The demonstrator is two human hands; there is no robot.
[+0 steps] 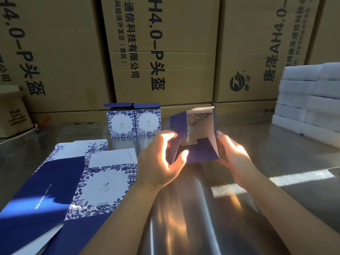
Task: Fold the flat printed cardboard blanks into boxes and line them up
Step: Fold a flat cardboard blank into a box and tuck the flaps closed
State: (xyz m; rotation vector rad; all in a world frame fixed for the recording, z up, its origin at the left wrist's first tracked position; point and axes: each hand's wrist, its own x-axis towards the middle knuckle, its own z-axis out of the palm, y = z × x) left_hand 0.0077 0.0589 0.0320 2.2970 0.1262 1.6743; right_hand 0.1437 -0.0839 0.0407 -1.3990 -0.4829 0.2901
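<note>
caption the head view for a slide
Left hand and right hand fold a blue carton over the metal table; two finished boxes stand behind, flat blanks lie left.

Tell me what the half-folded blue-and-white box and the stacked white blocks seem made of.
Half-folded blue-and-white box: thin printed card, glossy; sharp creases, sun glare. Stacked white blocks: probably foam, matte; soft rounded edges, but blurred.
</note>
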